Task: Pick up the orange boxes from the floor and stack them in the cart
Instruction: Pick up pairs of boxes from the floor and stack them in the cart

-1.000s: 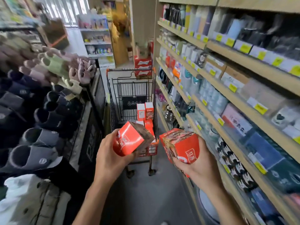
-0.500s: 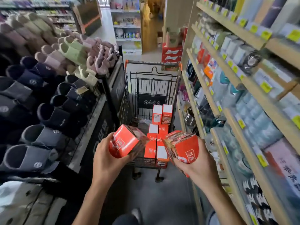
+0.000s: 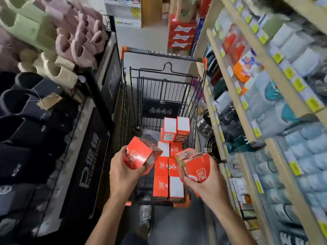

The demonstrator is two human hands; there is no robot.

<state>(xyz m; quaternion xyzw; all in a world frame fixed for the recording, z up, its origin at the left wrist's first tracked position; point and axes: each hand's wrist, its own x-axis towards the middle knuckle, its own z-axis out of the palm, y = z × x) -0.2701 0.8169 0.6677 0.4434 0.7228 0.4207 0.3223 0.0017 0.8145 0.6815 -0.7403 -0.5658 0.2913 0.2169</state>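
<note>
Inside the cart (image 3: pixel 195 96), stacked orange boxes (image 3: pixel 168 174), each hand's fingers gripping another box above

A: What can't you read here?
B: The shelf goods (image 3: pixel 276 71) are smeared by blur. The left hand (image 3: pixel 123 172) and right hand (image 3: pixel 207 184) cover the near ends of the cart's stacked boxes (image 3: pixel 166 184).
A: The cart (image 3: pixel 164 55) wheels?
B: Hidden.

Cart (image 3: pixel 198 96) left half free; boxes (image 3: pixel 168 174) fill right.
</note>
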